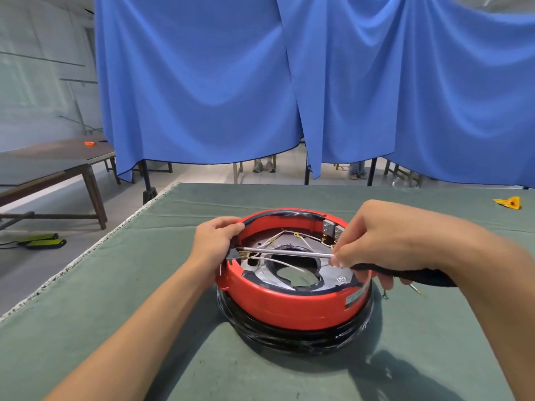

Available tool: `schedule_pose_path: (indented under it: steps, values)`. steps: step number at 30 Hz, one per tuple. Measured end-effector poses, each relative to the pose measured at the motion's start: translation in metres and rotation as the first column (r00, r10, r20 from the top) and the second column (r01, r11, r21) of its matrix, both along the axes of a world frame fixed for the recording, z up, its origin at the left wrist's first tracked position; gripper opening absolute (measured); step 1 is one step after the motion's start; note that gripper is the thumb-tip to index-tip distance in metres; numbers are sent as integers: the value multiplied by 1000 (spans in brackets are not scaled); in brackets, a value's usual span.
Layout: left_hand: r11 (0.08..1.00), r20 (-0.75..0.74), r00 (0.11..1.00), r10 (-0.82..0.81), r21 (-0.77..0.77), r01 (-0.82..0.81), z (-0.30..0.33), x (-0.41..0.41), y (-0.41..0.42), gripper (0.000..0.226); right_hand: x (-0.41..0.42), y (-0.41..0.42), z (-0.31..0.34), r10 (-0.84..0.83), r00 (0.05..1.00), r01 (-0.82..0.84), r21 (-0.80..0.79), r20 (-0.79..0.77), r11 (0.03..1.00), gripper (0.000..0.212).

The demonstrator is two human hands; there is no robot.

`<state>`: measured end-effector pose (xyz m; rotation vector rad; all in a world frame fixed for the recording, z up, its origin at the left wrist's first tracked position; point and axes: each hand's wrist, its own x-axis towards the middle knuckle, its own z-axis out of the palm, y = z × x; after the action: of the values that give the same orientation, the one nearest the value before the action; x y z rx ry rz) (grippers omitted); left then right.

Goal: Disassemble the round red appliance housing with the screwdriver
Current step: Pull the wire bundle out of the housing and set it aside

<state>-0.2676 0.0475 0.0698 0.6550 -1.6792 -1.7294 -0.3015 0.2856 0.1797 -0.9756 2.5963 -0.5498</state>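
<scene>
At frame centre, the left hand (213,243) curls its fingers (231,225) over the red housing (292,302) rim while the right hand (385,241) pinches the screwdriver (286,252) shaft.

Bright, even daylight fills the scene, strongest from the upper left where the far wall washes out pale and hazy. Soft shadows fall on the tabletop (144,328) toward the viewer, below and right of the hands. Wide-angle distortion bows the edges, and the right forearm near the frame edge is smeared with blur.
</scene>
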Motion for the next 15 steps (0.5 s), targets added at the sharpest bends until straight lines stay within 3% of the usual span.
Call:
schedule_pose_path:
  steps: [6,15]
  values:
    - [1000,4,1000,-6,-10,6,0,1,1,11,0,9,1,-18,999,17,26,28,1000,23]
    - [1000,4,1000,-4,-23,4,-1,1,0,13,0,5,-2,-1,1000,1,2,16,1000,17]
